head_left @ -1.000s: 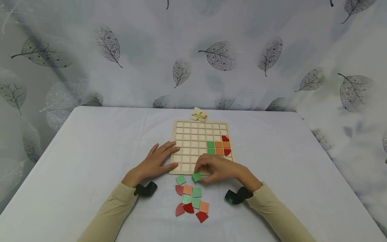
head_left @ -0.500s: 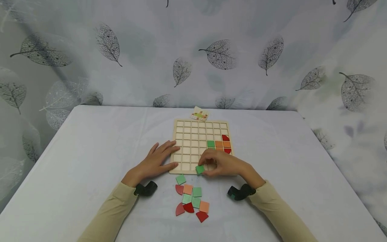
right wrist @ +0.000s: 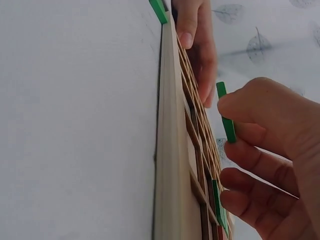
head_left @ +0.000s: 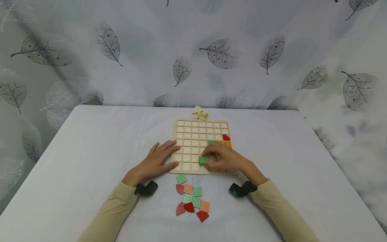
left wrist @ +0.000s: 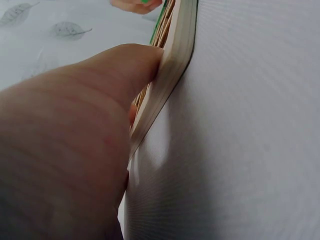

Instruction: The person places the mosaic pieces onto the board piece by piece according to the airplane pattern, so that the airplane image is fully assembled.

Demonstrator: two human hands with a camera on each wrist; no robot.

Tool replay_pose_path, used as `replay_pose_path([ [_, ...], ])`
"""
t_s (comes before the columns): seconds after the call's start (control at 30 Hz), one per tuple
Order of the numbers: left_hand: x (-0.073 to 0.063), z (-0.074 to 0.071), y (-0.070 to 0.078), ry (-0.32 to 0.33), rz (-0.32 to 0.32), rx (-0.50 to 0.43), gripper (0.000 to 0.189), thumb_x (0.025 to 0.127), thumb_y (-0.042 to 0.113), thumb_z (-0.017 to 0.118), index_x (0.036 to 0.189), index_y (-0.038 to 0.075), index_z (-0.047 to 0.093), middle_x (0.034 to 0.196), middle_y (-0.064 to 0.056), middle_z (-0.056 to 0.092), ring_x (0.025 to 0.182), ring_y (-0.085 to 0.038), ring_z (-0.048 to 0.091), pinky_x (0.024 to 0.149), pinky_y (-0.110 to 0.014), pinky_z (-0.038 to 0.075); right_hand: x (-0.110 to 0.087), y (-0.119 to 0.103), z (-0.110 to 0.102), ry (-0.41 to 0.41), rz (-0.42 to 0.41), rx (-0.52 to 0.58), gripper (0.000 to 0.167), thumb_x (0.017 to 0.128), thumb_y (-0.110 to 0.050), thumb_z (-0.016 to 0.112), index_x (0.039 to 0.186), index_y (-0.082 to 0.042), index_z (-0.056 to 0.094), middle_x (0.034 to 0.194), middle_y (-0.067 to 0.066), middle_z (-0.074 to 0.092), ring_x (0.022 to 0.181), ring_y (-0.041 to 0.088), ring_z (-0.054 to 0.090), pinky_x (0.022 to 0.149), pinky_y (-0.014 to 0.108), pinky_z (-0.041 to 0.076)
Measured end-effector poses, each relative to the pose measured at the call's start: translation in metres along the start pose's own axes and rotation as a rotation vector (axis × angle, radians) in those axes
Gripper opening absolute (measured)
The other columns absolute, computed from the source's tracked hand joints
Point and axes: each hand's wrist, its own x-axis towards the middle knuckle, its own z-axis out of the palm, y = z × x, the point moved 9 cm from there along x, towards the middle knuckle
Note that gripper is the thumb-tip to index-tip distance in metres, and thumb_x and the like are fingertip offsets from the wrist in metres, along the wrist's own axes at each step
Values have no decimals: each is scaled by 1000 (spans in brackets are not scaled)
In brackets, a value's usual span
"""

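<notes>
Over the lower middle of a wooden grid board (head_left: 186, 151), my right hand (head_left: 225, 157) pinches a green square tile (head_left: 202, 160) between thumb and fingers. In the right wrist view that tile (right wrist: 226, 112) is held on edge, raised above the grid. My left hand (head_left: 155, 160) lies with fingers spread on the board's left edge, its thumb (left wrist: 142, 62) touching the front left corner. Near the right side of the grid sit a red quarter-circle tile (head_left: 226, 137), an orange tile (head_left: 227, 144) and a green tile (head_left: 210, 142); my right hand hides others beside them.
In front of the board lie several loose tiles: a green square (head_left: 181, 178), an orange square (head_left: 204, 206), a red quarter circle (head_left: 202, 216) and more. A small patterned card (head_left: 200, 113) rests behind the board on the white tablecloth (head_left: 105, 151).
My right hand has carried the green square tile from the board's front edge up and slightly right, over the grid. My left hand has stayed in place.
</notes>
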Motion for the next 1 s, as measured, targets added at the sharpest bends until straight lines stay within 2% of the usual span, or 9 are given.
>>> replay_pose_path([
  [0.1, 0, 0, 0, -1, -2, 1, 59, 93, 36, 64, 144, 13, 46, 156, -11, 32, 147, -33, 23, 117, -58, 6, 3, 2, -5, 49, -17, -11, 21, 83, -10, 77, 103, -9, 70, 103, 0, 67, 94, 20, 57, 81, 36, 49],
  [0.33, 0, 0, 0, 0, 1, -6, 59, 93, 36, 64, 145, 14, 46, 156, -11, 32, 147, -32, 23, 117, -58, 6, 3, 14, -10, 101, 63, 0, 26, 82, -11, 79, 106, -5, 70, 106, 4, 67, 100, 19, 57, 87, 39, 51],
  [0.7, 1, 0, -2, 3, -1, -8, 59, 93, 35, 64, 145, 13, 46, 156, -11, 32, 147, -33, 23, 117, -59, 6, 3, 15, -22, 242, -7, -88, 25, 81, -7, 78, 103, -2, 68, 101, 8, 66, 94, 23, 61, 84, 39, 51],
  [0.77, 1, 1, -2, 1, -5, -6, 59, 93, 36, 64, 145, 13, 46, 156, -11, 32, 147, -33, 22, 117, -59, 6, 3, 17, -23, 260, 5, -99, 25, 81, -7, 78, 103, -1, 68, 101, 10, 66, 92, 24, 62, 83, 40, 52],
  [1.0, 1, 1, -3, 1, -10, -8, 59, 93, 36, 64, 144, 13, 46, 156, -11, 32, 147, -33, 22, 117, -58, 5, 5, 27, -23, 267, 133, -97, 27, 84, -12, 77, 107, -2, 68, 102, 9, 66, 91, 22, 63, 79, 37, 53],
])
